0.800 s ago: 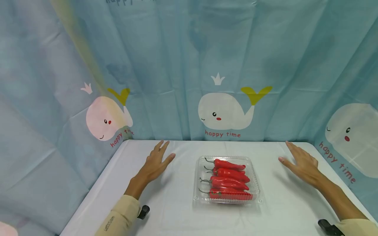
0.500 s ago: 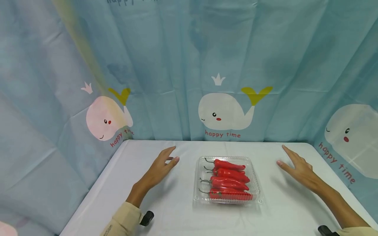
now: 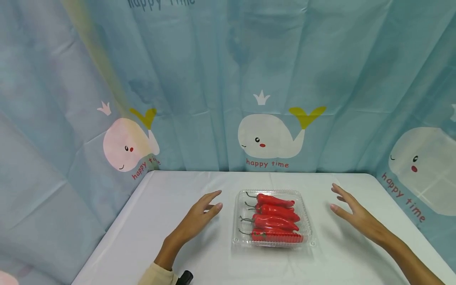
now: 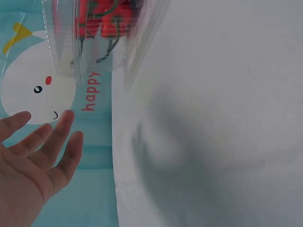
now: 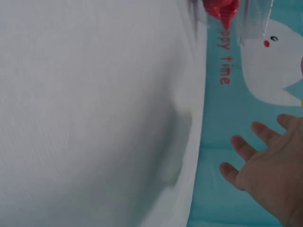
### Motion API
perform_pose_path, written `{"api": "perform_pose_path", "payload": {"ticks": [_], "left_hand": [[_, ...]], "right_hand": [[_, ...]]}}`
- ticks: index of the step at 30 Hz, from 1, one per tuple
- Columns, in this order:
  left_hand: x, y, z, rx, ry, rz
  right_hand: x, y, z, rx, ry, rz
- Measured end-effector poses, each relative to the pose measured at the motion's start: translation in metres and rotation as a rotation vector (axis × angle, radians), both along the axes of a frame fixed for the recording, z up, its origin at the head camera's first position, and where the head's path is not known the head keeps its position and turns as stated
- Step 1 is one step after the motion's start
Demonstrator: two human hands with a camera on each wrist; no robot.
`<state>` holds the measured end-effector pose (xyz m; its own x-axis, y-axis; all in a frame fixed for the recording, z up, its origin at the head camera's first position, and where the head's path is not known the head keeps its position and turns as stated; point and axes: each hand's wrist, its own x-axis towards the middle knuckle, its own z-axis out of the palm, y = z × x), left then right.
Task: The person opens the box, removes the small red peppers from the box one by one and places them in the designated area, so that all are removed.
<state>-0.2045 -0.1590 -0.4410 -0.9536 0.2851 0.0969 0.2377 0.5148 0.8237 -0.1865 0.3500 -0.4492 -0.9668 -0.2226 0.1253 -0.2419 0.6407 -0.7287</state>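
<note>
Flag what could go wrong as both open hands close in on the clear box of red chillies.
The clear plastic box looks thin, so the left hand and right hand squeezing its sides might buckle it or pop the lid. It lies loose on the smooth white tablecloth, so an uneven touch could slide it.

Clear glossy plastic clamshell box (image 3: 272,237), ribbed walls; glossy smooth red chili peppers (image 3: 274,215) inside. Counter (image 3: 142,229) in matt white cloth. Matt creased printed fabric backdrop (image 3: 199,79).

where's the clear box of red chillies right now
In the head view, the clear box of red chillies sits mid-table, between the left hand and right hand.
</note>
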Motion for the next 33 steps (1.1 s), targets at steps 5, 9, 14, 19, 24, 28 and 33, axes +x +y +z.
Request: {"api": "perform_pose_path", "payload": {"ticks": [5,9,14,19,24,28,33], "left_hand": [[0.010,0.003,-0.004,0.026,-0.027,-0.031],[0.018,0.005,-0.008,0.055,-0.057,-0.071],[0.026,0.009,-0.016,0.091,-0.100,-0.104],[0.031,0.013,-0.023,0.126,-0.113,-0.108],[0.037,0.015,-0.026,0.186,-0.134,-0.143],[0.038,0.018,-0.028,0.228,-0.163,-0.170],[0.039,0.021,-0.030,0.257,-0.151,-0.198]], "right_hand": [[0.010,-0.009,0.002,-0.043,-0.010,0.046],[0.017,-0.015,0.002,-0.105,-0.019,0.106],[0.021,-0.020,-0.001,-0.217,-0.038,0.186],[0.025,-0.025,-0.007,-0.265,-0.096,0.199],[0.031,-0.031,-0.008,-0.298,-0.134,0.208],[0.034,-0.035,-0.008,-0.325,-0.150,0.230],[0.038,-0.038,-0.009,-0.359,-0.223,0.223]]}}
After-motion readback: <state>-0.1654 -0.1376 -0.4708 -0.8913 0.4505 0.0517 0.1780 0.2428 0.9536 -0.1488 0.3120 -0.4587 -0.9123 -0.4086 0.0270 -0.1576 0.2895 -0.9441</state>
